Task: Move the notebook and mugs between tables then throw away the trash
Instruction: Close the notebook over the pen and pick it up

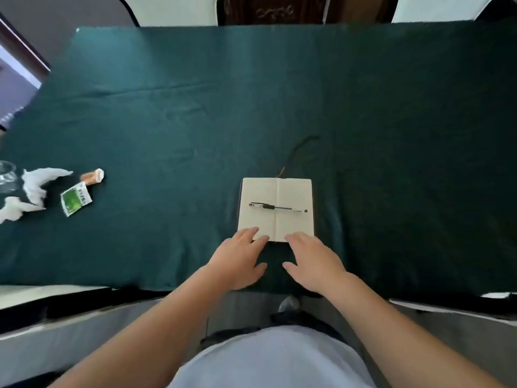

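An open notebook [275,197] with cream pages lies flat on the dark green tablecloth [195,107], near the front edge. A black pen [277,207] rests across both pages. My left hand [240,259] is spread, its fingertips touching the notebook's near left corner. My right hand [313,261] is spread too, fingertips on the near right corner. Neither hand grips anything. At the far left lie crumpled white tissues [33,189], a green packet [75,198] and a small orange-and-white wrapper [93,176]. A clear glass mug [7,175] is cut off by the left edge.
A dark ribbon bookmark [296,152] trails away from the notebook's top. White chair backs [173,9] stand beyond the table's far edge. Grey floor shows below the table's front edge.
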